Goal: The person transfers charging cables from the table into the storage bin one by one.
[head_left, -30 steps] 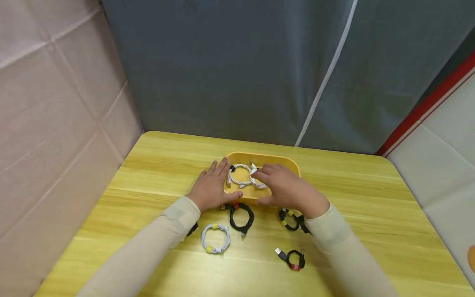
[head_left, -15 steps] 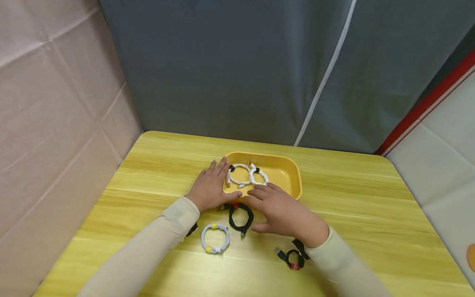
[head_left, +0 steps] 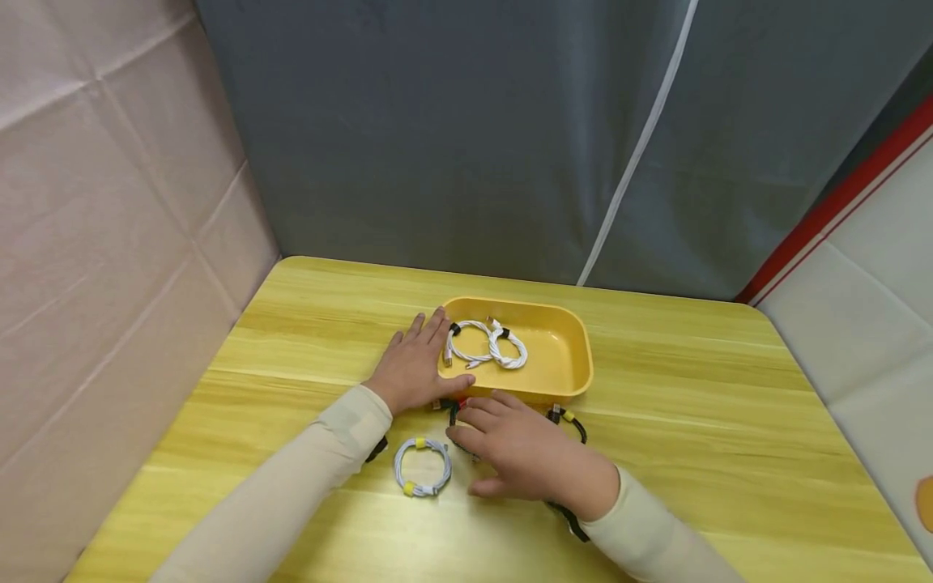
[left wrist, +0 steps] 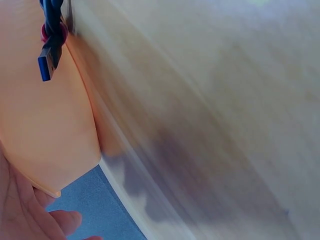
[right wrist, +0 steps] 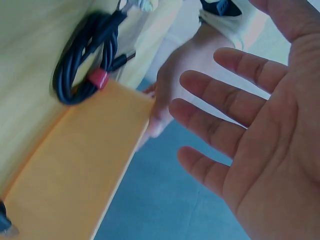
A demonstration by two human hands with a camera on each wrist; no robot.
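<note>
Nearest the camera, a person's right hand (head_left: 521, 453), fingers spread and holding nothing, hovers over a black cable (right wrist: 82, 55) coiled on the yellow table (head_left: 729, 421), with a white cable (head_left: 421, 467) just to its left. Beyond it, the left hand (head_left: 415, 368) lies flat against the left wall of a yellow tray (head_left: 564, 368), gripping nothing; two white coils (head_left: 484, 346) lie inside.

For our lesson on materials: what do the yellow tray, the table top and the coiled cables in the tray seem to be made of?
Yellow tray: likely plastic, smooth matte, with rounded moulded corners. Table top: wood-grain streaks with a slight sheen, perhaps laminate rather than solid wood. White cables: a twisted, rope-like surface suggests braided fabric sheathing, held by dark ties.
</note>
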